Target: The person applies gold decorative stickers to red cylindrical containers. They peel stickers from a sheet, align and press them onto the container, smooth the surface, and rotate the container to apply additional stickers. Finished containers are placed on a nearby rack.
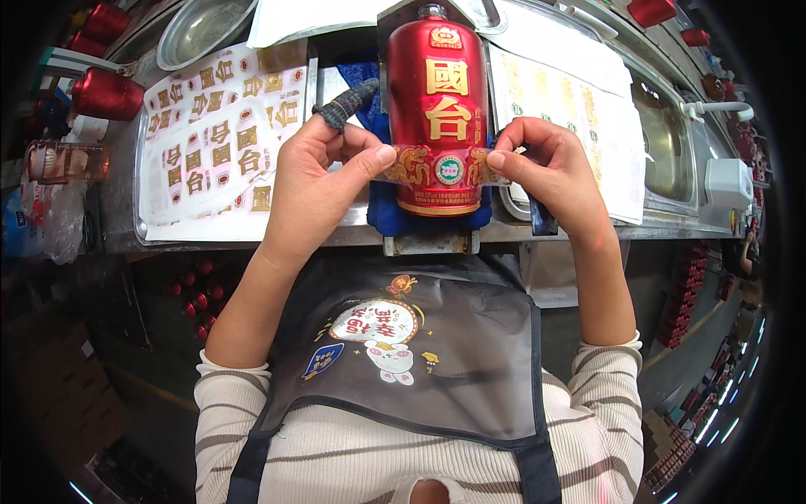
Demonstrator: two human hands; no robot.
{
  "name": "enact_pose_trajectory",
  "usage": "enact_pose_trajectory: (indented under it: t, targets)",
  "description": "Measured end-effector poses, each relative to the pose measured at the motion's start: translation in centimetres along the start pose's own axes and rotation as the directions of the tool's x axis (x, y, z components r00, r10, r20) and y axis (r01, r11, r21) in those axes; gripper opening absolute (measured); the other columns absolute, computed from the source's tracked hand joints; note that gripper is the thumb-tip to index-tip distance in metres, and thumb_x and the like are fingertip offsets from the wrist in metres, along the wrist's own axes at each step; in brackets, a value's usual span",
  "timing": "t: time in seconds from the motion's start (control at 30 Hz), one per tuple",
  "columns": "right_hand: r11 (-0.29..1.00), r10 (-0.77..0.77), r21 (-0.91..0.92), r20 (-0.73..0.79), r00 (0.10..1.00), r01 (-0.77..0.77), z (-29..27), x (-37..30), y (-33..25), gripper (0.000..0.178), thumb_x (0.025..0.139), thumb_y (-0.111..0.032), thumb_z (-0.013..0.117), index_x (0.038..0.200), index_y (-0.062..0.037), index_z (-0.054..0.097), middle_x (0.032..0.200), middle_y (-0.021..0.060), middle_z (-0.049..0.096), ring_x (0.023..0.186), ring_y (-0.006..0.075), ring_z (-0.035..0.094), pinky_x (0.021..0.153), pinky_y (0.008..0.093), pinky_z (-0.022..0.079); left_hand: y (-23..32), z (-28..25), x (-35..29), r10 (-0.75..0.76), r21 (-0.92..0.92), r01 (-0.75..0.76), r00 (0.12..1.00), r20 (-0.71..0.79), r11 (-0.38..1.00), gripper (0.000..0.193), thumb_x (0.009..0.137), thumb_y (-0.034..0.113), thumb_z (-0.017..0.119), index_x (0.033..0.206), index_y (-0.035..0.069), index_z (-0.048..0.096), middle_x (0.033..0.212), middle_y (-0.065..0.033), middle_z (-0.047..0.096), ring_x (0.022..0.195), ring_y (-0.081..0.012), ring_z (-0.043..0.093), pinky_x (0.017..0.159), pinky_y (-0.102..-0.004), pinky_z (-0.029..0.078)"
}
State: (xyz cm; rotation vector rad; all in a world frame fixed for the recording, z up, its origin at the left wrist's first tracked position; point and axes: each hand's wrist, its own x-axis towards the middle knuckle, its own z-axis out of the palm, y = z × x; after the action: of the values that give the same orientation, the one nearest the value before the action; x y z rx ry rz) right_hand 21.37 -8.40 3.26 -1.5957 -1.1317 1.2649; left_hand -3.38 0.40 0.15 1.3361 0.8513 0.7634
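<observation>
A red bottle (409, 105) with gold raised characters lies in front of me, its neck pointing away, on a blue cloth (384, 217) over a metal stand. Across its lower part runs a clear decal strip (411, 166) with gold dragon patterns and a round green-and-white emblem. My left hand (315, 181) pinches the strip's left end between thumb and finger; a dark knitted finger cover (351, 102) sits on its raised index finger. At the other end, my right hand (554, 172) pinches the strip too. A dark narrow piece (542, 218) hangs below the right hand; its kind is unclear.
Decal sheets (206, 139) lie on a tray at left, with more gold-printed sheets (550, 88) at right. A metal bowl (201, 34) stands far left, and a basin (667, 143) with a white tap (726, 109) is at right. Another red bottle (107, 92) is at the left edge.
</observation>
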Motion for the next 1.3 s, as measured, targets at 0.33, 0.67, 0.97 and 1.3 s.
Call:
enact_pose_trajectory:
  t: [0.33, 0.67, 0.97, 1.3]
  targets:
    - [0.999, 0.002, 0.037, 0.034, 0.999, -0.003, -0.2, 0.5, 1.0, 0.017, 0.089, -0.015, 0.074, 0.089, -0.0012, 0.064, 0.079, -0.0004, 0.067, 0.067, 0.0, 0.056, 0.059, 0.0152, 0.042, -0.2, 0.2, 0.2, 0.015, 0.019, -0.015, 1.0, 0.015, 1.0, 0.017, 0.087, 0.01, 0.076, 0.09, 0.004, 0.061, 0.082, 0.0001, 0.067, 0.074, -0.0064, 0.059, 0.069, -0.0236, 0.05]
    - [0.988, -0.145, 0.023, -0.226, 0.963, 0.154, 0.4, 0.0, 3.4, 0.026, 0.091, -0.013, 0.072, 0.112, -0.0012, 0.061, 0.09, 0.0006, 0.066, 0.069, 0.0008, 0.057, 0.062, 0.0161, 0.045, -0.3, 0.0, -0.2, 0.049, 0.13, -0.052, 0.999, 0.022, 0.99, 0.061, 0.09, 0.016, 0.074, 0.143, -0.001, 0.048, 0.135, -0.0126, 0.059, 0.124, -0.0182, 0.053, 0.106, -0.0345, 0.042]
    - [0.972, -0.165, 0.155, -0.1, 0.981, 0.179, 1.8, 0.2, 3.7, 0.049, 0.085, -0.021, 0.081, 0.12, -0.0015, 0.052, 0.108, 0.0043, 0.057, 0.063, -0.0015, 0.049, 0.054, 0.0145, 0.04, -1.8, 1.2, 0.1, 0.139, 0.015, -0.142, 0.983, 0.118, 0.99, 0.077, 0.09, 0.029, 0.076, 0.149, -0.002, 0.037, 0.144, -0.0153, 0.051, 0.135, -0.023, 0.046, 0.113, -0.0394, 0.035]
    - [0.977, -0.142, 0.151, -0.078, 0.987, 0.153, 1.5, 0.4, 3.2, 0.049, 0.085, -0.023, 0.081, 0.118, -0.0017, 0.051, 0.107, 0.0048, 0.056, 0.064, -0.001, 0.051, 0.055, 0.015, 0.041, -1.9, 1.1, 0.1, 0.12, -0.02, -0.119, 0.985, 0.124, 0.993, 0.077, 0.09, 0.029, 0.075, 0.149, -0.003, 0.037, 0.144, -0.0162, 0.051, 0.135, -0.0233, 0.046, 0.114, -0.0385, 0.035]
